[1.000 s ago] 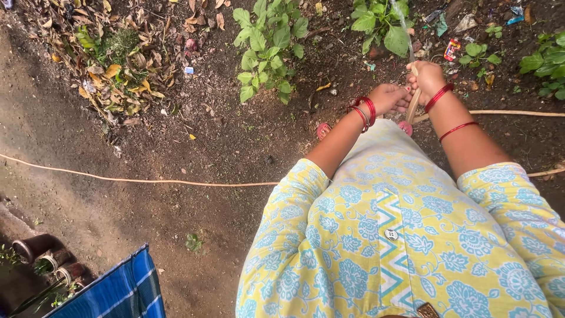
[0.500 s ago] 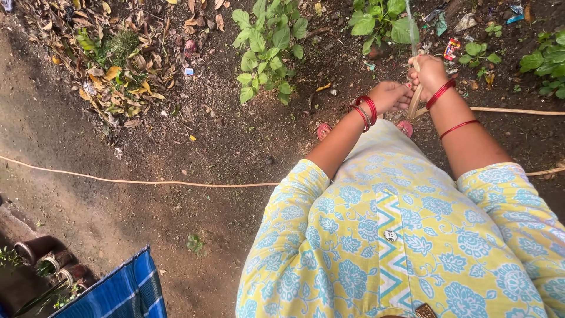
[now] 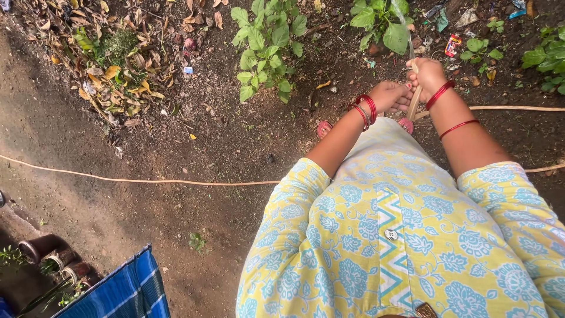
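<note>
Gripping the thin tan rubber hose (image 3: 415, 97) near its nozzel end, the right hand (image 3: 427, 75) is wrapped around it at one o'clock, with the left hand (image 3: 389, 97) pinching it just beside. Most of the hose's length runs off-frame at three o'clock and nine o'clock. The water stream over the broad-leaved green plant (image 3: 381, 22) at twelve is hard to make out.

Right hand (image 3: 428, 75) gripping tan hose (image 3: 414, 101) end, water jet (image 3: 405, 26) going up twd leafy plant (image 3: 382, 23). Left hand (image 3: 389, 96) touching hose just below. Hose runs across bare soil (image 3: 176, 141) L to R. Dry leaves (image 3: 112, 65) top-left; blue cloth (image 3: 118, 291) bottom-left.
</note>
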